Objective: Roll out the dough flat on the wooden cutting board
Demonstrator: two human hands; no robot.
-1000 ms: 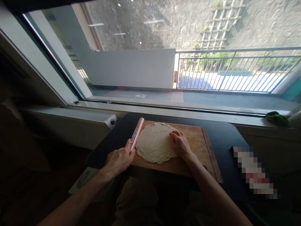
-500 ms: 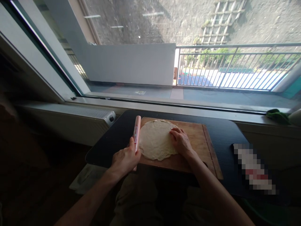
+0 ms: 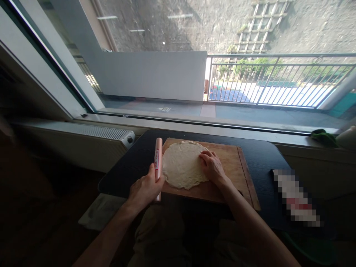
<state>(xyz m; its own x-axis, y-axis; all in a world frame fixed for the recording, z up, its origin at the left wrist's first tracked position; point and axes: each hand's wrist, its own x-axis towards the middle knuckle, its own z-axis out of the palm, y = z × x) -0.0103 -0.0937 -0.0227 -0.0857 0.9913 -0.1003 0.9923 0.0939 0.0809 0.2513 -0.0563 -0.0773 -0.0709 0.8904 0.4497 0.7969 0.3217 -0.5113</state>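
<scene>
dark table (image 3: 267, 167): under the board (image 3: 230, 163), reaching past it left, right and on the far side. same lay as a second ago, apart from a small drift of view.
board: wooden, darker strip along the right end. landmark for all places below.
dough sheet (image 3: 183, 165): flat, roughly round, over the board's left and middle part, rim uneven. outline little changed over the last second. lying between left hand (image 3: 146, 185), just beside its left rim, and right hand (image 3: 213, 167), touching its right rim.
pixelated object (image 3: 296, 198): right of the board, well apart from both hands. too masked to name.
pinkish rod (image 3: 157, 159): main change. a second ago slanting, far end leaning in toward the board's far left corner; now near straight, lengthwise along the board's left edge, near end poking out below the grip. judged meaning: a shift of line beside the dough, not a pass over it. contact with the board: cannot tell.
left hand: at the board's near left corner, wrapped round the rod's near half. turned along with the rod.
right hand: over the board, right of centre, same spot on the dough as a second ago. fingers part curled, tips on the dough; pinching or only pressing, cannot tell. judged meaning: dough kept steady during the rod's turn.
</scene>
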